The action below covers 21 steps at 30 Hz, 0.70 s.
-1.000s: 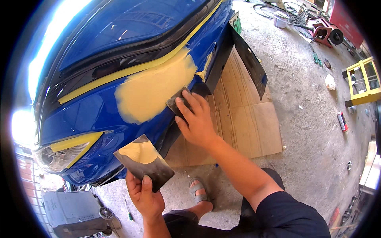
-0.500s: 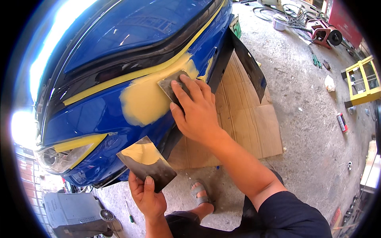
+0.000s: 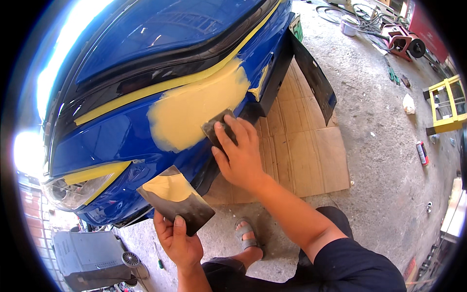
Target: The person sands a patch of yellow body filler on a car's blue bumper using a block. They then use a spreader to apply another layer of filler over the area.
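A blue car bumper (image 3: 121,129) carries a broad patch of pale yellow body filler (image 3: 194,107), bordered above by yellow masking tape (image 3: 126,99). My right hand (image 3: 241,151) grips a dark, flat filler spreader (image 3: 218,127) at the lower right edge of the patch, fingers on its upper face and thumb along its near side. Whether the spreader touches the bumper I cannot tell. Nearer to me, my left hand (image 3: 179,243) holds a dark rectangular mixing plate (image 3: 187,209), thumb on top. A lump of yellow filler (image 3: 168,187) lies on the plate's far half.
Cardboard (image 3: 301,160) covers the concrete under the bumper, and a loose black panel (image 3: 314,73) hangs from its right end. A taped headlight (image 3: 80,190) is at left, above a grey wheeled machine (image 3: 90,260). At right are a yellow stand (image 3: 450,104) and a spray can (image 3: 422,153).
My right hand and its spreader have moved down, off the middle of the filler patch to its lower edge. The patch's right part, covered before, now shows smooth. My left hand has barely shifted.
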Available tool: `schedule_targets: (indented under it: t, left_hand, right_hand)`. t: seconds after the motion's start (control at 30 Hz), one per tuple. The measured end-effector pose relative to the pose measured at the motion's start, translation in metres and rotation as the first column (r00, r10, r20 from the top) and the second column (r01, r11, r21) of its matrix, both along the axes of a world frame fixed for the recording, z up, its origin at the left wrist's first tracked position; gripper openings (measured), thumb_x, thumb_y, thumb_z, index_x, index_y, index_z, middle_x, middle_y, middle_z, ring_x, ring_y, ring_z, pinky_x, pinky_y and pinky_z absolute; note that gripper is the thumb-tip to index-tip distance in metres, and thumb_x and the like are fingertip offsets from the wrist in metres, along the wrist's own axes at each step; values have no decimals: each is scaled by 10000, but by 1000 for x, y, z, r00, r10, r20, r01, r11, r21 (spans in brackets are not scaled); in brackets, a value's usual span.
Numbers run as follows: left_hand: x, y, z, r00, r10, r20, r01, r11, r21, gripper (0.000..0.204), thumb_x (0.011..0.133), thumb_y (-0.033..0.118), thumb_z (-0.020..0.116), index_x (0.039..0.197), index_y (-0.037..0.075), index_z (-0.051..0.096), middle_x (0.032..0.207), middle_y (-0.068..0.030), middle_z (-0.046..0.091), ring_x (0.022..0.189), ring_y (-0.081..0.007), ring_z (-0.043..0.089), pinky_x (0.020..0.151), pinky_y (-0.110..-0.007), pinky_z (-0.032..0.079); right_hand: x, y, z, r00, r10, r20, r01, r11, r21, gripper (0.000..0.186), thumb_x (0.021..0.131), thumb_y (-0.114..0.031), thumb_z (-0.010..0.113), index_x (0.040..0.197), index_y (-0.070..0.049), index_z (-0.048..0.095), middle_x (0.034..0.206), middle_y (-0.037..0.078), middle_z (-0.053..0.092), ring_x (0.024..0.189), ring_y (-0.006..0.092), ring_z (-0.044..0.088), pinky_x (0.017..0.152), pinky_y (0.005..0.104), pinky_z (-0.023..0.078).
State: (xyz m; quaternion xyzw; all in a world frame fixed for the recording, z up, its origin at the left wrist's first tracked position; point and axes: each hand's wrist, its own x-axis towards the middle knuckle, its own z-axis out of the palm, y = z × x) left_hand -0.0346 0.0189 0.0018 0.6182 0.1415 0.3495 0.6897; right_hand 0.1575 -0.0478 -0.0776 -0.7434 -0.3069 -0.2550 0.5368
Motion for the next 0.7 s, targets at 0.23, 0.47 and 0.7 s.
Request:
schedule_targets:
  t: [0.23,0.47,0.7]
  left_hand:
    - [8,-7,5,1000,6,20,-2,977,-211,505,896,8,489,1380,35,350,1321,-143,495,1210,-270,496,1047,-431,381]
    - [12,-16,13,998,-24,65,44,945,-323,506,904,20,472,1391,45,339,1349,-140,467,1221,-268,486,1050,-433,382]
    - [5,-15,16,991,50,120,-20,970,-240,489,910,0,468,1383,50,354,1325,-120,497,1212,-250,492,1055,-428,370]
  right_hand:
    - [-18,-19,-24,973,204,-111,-198,978,70,495,787,-160,677,1261,-90,551,1344,138,436,1185,374,416,977,467,369]
    - [-47,-71,19,328,943,-60,-830,318,458,433,779,-149,711,1193,-62,620,1306,168,495,1194,337,459,979,429,377]
    - [-13,-56,18,928,321,-191,-290,941,173,436,820,-185,643,1213,-27,543,1269,202,502,1165,393,455,994,458,360]
